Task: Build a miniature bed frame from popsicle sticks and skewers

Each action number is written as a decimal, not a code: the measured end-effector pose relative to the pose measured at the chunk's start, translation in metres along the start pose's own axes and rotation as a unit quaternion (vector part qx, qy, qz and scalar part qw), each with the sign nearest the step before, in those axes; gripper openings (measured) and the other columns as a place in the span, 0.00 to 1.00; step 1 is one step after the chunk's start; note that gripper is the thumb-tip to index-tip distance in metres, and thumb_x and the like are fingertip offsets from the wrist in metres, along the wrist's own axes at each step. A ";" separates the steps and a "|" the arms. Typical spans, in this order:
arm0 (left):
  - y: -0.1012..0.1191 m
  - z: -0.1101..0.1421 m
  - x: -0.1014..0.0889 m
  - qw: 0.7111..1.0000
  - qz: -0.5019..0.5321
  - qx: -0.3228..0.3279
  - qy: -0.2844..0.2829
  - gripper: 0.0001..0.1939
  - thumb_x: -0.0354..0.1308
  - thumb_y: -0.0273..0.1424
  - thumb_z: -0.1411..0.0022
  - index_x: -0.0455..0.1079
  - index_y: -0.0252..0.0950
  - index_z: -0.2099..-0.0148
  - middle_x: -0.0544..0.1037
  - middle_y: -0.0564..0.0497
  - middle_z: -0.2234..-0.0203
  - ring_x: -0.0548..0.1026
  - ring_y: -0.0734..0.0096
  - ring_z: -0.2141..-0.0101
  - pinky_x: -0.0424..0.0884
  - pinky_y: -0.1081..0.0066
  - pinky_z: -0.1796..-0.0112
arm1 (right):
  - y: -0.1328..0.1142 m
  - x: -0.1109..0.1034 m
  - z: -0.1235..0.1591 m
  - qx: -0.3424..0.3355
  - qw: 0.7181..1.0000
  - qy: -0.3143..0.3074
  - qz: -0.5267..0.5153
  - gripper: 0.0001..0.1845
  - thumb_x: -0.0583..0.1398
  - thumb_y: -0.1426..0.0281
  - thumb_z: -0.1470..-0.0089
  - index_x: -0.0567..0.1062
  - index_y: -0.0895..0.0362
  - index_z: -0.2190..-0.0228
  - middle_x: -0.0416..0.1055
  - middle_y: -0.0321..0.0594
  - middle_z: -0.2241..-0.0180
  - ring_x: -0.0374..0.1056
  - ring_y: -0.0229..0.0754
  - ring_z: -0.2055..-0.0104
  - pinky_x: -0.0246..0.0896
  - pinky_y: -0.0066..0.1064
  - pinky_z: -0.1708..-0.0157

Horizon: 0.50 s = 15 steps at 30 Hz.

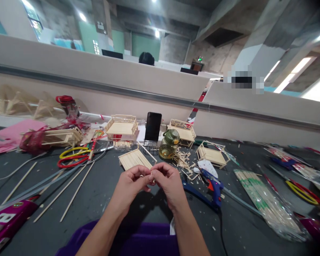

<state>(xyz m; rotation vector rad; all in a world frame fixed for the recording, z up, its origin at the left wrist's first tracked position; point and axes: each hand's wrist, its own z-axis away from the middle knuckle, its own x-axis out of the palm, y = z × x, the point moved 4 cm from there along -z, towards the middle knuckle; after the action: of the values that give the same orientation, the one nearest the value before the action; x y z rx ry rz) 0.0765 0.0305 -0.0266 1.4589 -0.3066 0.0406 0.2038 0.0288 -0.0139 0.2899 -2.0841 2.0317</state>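
Note:
My left hand and my right hand meet fingertip to fingertip over the middle of the dark table. Both are closed in a pinch, and whatever sits between the fingertips is too small or hidden to make out. Just beyond them lies a panel of thin wooden sticks, partly covered by my fingers, with a few sticks rising at its far edge. Right of the panel is a scatter of short cut stick pieces. A blue hot glue gun lies beside my right hand, its cord running toward the front edge.
Small wooden stick models stand along the back, around a black phone on a stand and a green-lidded bottle. Bagged sticks and yellow-and-red-handled scissors lie right. Long sticks lie left; a purple bin is near me.

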 end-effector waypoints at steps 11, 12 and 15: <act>-0.002 0.001 0.009 0.997 0.073 0.003 -0.038 0.16 0.69 0.29 0.51 0.76 0.31 0.58 0.82 0.45 0.69 0.78 0.69 0.69 0.72 0.74 0.67 | 0.011 -0.006 -0.003 0.069 0.987 0.025 -0.144 0.11 0.68 0.66 0.58 0.73 0.59 0.73 0.68 0.31 0.82 0.56 0.27 0.83 0.43 0.17 0.87; -0.003 0.001 0.010 0.997 0.075 0.009 -0.031 0.15 0.69 0.29 0.51 0.76 0.31 0.59 0.82 0.45 0.70 0.78 0.69 0.69 0.72 0.74 0.68 | 0.011 -0.005 -0.003 0.071 0.986 0.026 -0.150 0.12 0.68 0.66 0.58 0.73 0.59 0.73 0.68 0.31 0.82 0.56 0.27 0.83 0.43 0.17 0.87; -0.003 0.000 0.010 0.996 0.082 0.024 -0.014 0.13 0.69 0.29 0.50 0.77 0.31 0.61 0.82 0.45 0.71 0.79 0.68 0.70 0.72 0.74 0.69 | 0.011 -0.003 -0.001 0.060 0.985 0.034 -0.157 0.12 0.69 0.66 0.57 0.73 0.58 0.73 0.67 0.31 0.81 0.56 0.27 0.83 0.45 0.16 0.87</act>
<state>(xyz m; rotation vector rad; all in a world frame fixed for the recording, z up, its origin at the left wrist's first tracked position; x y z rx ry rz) 0.0863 0.0283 -0.0278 1.4797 -0.4496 0.1609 0.2032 0.0305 -0.0253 0.5248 -1.7498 1.9473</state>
